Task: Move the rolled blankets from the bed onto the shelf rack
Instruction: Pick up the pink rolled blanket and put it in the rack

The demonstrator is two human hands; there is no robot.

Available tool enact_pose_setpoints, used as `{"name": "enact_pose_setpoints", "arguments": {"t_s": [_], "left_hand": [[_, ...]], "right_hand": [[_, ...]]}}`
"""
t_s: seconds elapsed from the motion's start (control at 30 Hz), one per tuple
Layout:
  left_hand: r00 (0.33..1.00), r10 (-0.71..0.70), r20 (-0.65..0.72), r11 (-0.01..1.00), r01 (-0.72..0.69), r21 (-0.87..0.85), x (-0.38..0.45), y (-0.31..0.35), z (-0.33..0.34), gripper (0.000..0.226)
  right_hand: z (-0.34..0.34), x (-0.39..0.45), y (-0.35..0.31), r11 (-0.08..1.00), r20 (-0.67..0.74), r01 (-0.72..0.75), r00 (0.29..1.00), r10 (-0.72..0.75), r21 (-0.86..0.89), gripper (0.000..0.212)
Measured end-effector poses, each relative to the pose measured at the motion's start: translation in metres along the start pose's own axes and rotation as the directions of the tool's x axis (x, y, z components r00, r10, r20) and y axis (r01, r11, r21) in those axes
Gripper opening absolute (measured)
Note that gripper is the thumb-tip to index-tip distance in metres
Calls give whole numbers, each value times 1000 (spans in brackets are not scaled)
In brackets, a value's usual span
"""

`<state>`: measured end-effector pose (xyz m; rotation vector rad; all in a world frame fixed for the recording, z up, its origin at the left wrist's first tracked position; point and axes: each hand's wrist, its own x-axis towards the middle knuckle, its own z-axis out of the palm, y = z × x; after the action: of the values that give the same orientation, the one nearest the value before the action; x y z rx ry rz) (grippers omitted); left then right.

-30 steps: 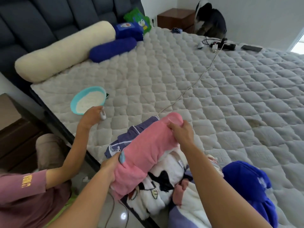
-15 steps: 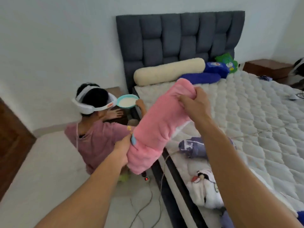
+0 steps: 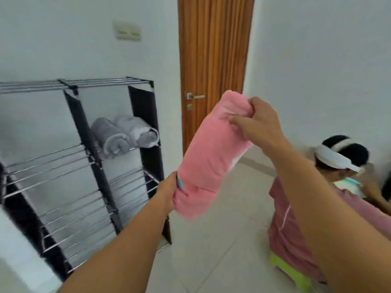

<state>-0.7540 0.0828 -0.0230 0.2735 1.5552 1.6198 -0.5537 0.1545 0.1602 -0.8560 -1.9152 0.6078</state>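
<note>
Both hands, left [image 3: 167, 194] and right [image 3: 259, 121], are gripping the rolled pink fleece blanket [image 3: 211, 159] by its ends, fingers [image 3: 237, 119] closed tight, near the black metal-railed shelf rack [image 3: 88, 166].

Fluffy pink blanket [image 3: 211, 157], metal rack [image 3: 69, 157]

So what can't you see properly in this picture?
- Shelf rack, head view: its left side is cut off by the picture's edge, and motion blurs the bars.
- Left hand: its fingers are hidden behind the pink rolled blanket.
- Grey rolled blankets: too blurred to tell their pattern.
- Seated person: partly hidden behind the right arm.
</note>
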Motion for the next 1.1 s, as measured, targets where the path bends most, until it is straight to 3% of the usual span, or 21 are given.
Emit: {"name": "enact_pose_setpoints", "arguments": {"t_s": [0.17,0.33,0.63,0.8,0.9,1.1], "left_hand": [[965,20,-261,996,-44,-83,3,34,-135,32],[930,1,-367,975,-83,-206,21,41,-213,32],[762,-73,-643,913,-208,-350,84,67,-315,25],[785,-67,-616,911,-204,-359,113,78,-338,32],[821,-33,-569,909,-213,-359,127,90,-341,39],[909,-51,-413,920,-119,-374,143,123,-344,30]], "right_hand": [[132,38,-66,979,231,173,953,-194,106,32],[245,67,-112,944,372,285,869,-327,165,35],[430,94,-174,822,498,438,654,-569,364,31],[505,107,-199,805,542,484,598,-591,344,36],[539,118,-203,841,562,477,634,-531,256,42],[597,141,-213,901,590,415,699,-403,124,51]]}}
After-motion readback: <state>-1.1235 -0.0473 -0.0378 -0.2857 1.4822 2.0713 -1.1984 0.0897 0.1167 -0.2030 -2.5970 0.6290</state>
